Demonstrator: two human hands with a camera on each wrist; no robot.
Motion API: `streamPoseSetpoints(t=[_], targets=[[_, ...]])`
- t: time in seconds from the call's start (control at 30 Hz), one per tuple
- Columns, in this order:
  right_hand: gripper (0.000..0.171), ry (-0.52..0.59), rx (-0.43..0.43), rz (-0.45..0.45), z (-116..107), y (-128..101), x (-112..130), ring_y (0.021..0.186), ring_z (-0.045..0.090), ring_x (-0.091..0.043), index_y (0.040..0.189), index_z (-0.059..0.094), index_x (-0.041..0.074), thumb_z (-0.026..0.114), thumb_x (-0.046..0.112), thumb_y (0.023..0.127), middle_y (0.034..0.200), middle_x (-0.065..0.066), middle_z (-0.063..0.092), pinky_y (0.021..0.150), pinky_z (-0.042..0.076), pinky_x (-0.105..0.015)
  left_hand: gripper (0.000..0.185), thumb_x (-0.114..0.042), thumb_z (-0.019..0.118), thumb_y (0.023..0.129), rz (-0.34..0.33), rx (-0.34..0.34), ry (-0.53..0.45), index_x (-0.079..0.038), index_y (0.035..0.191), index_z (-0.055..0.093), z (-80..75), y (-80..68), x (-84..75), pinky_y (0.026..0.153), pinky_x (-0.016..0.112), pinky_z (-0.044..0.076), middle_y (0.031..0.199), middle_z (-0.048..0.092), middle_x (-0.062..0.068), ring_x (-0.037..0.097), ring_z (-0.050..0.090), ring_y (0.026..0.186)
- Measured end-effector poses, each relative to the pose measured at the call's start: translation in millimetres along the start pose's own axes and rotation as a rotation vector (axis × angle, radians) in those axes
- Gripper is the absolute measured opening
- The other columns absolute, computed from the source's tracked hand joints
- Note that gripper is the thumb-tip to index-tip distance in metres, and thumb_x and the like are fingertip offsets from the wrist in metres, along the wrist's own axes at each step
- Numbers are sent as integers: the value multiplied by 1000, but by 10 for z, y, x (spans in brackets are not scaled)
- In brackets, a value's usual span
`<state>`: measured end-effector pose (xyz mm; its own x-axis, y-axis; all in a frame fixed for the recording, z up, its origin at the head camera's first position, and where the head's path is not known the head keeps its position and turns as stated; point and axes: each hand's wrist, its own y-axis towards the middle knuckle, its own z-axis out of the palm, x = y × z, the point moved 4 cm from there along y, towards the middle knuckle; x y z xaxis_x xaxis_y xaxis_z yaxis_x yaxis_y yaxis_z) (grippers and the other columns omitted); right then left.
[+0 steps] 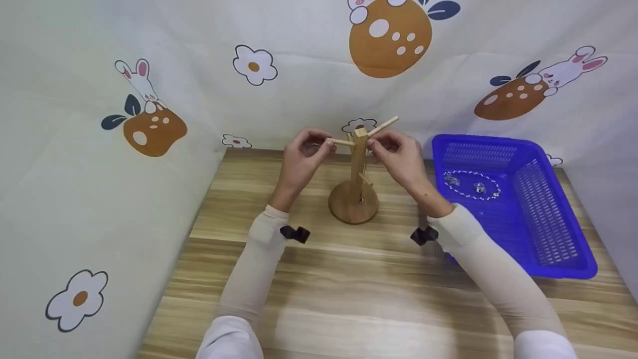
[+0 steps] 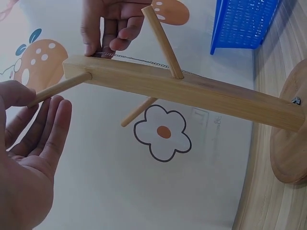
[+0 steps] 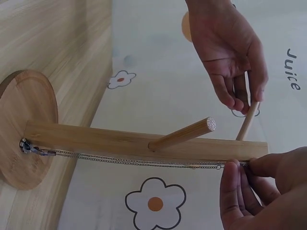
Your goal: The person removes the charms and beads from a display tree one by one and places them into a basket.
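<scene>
A wooden stand (image 1: 358, 167) with a square post, round base (image 1: 344, 212) and several pegs stands upright on the table. My left hand (image 1: 303, 157) pinches the tip of an upper peg (image 2: 62, 88) between thumb and forefinger. On the other side of the post, my right hand (image 1: 402, 157) pinches the upper end of a thin silver chain necklace (image 3: 124, 161) close to the post's top. The doubled chain runs down along the post, and its shiny pendant (image 3: 25, 145) hangs by the base. Fingertips hide the chain's upper end.
To the right sits a blue plastic basket (image 1: 573, 224) with perforated walls. Inside it lie a beaded necklace (image 1: 473, 173) and small sparkling pieces (image 1: 479, 188). A printed cloth (image 1: 299, 99) hangs behind the wooden table (image 1: 234, 199), near the stand.
</scene>
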<state>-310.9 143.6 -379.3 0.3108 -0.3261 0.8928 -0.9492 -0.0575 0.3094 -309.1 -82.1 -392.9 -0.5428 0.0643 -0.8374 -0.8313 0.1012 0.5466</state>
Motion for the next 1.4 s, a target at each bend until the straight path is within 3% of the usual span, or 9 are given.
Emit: streamPoseSetpoints(t=[0.23, 0.4, 0.8, 1.0, 1.4], targets=[[15, 2, -30, -22, -28, -2, 18, 70, 66, -4, 107, 77, -4, 72, 9, 101, 95, -26, 75, 62, 61, -16, 14, 0, 72, 100, 6, -21, 15, 8, 112, 69, 2, -7, -4, 85, 43, 70, 102, 72, 14, 16, 75, 89], [15, 47, -40, -28, -55, 2, 20, 71, 69, -8, 108, 76, -6, 72, 7, 101, 95, -28, 73, 65, 65, -19, 13, 1, 72, 100, 2, -33, 21, 9, 110, 70, 6, -5, -11, 85, 46, 70, 101, 72, 15, 14, 75, 88], [7, 18, -138, -119, -229, 38, 121, 65, 66, -3, 99, 74, -6, 74, 0, 97, 77, 7, 70, 61, 60, -14, 13, 0, 73, 100, 11, -46, 13, 9, 109, 71, 8, 8, 6, 84, 39, 71, 100, 74, 15, 15, 76, 88], [7, 16, -169, -150, -330, 65, 175, 67, 65, 0, 100, 74, -8, 75, -3, 95, 82, 4, 72, 63, 60, -12, 18, 2, 71, 100, 14, -47, -13, 16, 111, 69, 1, 18, 12, 84, 37, 71, 100, 74, 18, 15, 76, 88], [12, 30, -194, -171, -525, 81, 267, 69, 64, -2, 104, 75, -9, 73, 2, 98, 80, 11, 70, 61, 58, -13, 17, 0, 70, 101, 1, -71, -13, 13, 113, 69, -43, 52, 50, 86, 40, 70, 102, 73, 15, 14, 77, 89]])
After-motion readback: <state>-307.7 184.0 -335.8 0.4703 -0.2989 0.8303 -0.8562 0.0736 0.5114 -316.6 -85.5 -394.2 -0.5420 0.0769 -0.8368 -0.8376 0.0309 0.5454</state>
